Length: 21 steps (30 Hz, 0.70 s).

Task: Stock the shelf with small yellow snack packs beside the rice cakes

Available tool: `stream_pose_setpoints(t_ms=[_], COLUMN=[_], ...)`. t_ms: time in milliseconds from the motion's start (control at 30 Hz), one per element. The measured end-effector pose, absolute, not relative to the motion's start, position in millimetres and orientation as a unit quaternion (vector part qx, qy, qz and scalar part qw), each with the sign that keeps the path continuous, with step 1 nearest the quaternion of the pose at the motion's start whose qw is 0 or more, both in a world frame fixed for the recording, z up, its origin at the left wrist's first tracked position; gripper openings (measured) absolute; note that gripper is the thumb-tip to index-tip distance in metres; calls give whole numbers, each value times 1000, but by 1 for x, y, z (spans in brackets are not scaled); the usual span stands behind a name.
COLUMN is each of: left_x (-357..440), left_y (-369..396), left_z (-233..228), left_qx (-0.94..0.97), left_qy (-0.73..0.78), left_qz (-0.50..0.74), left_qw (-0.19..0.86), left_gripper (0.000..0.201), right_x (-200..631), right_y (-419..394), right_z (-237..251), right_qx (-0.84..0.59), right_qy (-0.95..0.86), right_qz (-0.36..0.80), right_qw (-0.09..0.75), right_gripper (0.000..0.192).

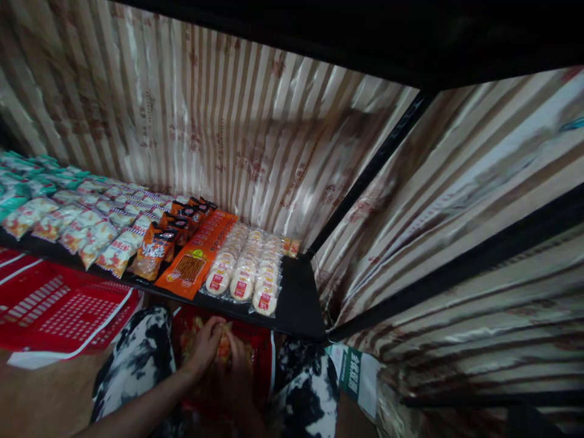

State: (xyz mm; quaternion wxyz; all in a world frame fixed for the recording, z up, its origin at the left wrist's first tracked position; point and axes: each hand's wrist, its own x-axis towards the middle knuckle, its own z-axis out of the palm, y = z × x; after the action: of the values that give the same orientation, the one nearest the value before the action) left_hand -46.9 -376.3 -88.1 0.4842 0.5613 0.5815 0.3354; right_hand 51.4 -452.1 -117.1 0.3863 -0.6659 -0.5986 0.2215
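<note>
Both hands are down in a red basket (269, 359) between the knees, below the shelf edge. My left hand (207, 345) curls its fingers over a small clear-wrapped snack packet (224, 348) with orange and yellowish colours. Closed on the other side of that packet is my right hand (237, 359), partly lost in shadow. More packets of similar colour (189, 340) lie in the basket around the hands. Dim light and blur hide the packet's exact kind and the fingertips. Above the hands, clear-wrapped round white biscuits (241, 283) stand in three rows on the black shelf (298, 304).
Left of the biscuits lie a flat orange packet (196, 255), orange-black bags (155, 249), white snack bags (121, 249) and green bags (13, 194). Small packets (291, 247) sit at the back corner. A red basket (68, 304) stands left. Black posts (365, 176) and striped sheeting enclose the shelf.
</note>
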Motion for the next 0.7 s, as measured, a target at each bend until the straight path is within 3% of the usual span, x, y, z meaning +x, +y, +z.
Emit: stream_pose_setpoints(t_ms=[300, 700], left_x=[-37, -26], left_y=[-374, -364], left_z=[-44, -22], left_qx=[547, 510], left_qy=[497, 465], left_qz=[391, 431], left_qw=[549, 581], left_gripper=[38, 34], right_x=[63, 73], right_y=[-445, -439], right_z=[-83, -69], right_qx=[-654, -645], right_qy=[-581, -522], right_qz=[193, 230], right_qw=[444, 509], right_gripper=[48, 60])
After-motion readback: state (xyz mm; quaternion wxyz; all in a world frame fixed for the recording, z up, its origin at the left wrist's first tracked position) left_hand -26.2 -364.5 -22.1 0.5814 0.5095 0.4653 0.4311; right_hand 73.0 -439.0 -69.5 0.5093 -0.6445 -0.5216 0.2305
